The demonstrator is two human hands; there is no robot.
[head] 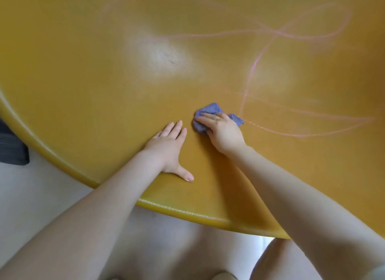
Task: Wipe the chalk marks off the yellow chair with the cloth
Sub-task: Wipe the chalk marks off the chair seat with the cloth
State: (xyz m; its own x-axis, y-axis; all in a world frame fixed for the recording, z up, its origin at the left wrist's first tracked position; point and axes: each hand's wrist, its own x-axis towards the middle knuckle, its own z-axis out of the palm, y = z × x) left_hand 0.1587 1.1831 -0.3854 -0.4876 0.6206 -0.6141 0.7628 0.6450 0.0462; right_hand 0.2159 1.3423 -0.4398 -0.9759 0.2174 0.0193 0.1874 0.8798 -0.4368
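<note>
The yellow chair [104, 96] fills most of the view as a broad curved seat. Pink chalk marks [256, 60] loop across its upper middle and right side, with more lines at the right near the cloth. A crumpled purple-blue cloth [208, 109] lies on the seat under my right hand [223, 131], which presses it down with straight fingers; a ring shows on one finger. My left hand [168, 148] rests flat on the seat just left of the cloth, fingers spread, thumb pointing toward the front edge.
The seat's rounded front rim [187, 213] curves from the left edge down to the lower right. Pale floor lies below it. A dark object [12, 148] sits at the far left beside the chair. My knee [277, 259] shows at the bottom.
</note>
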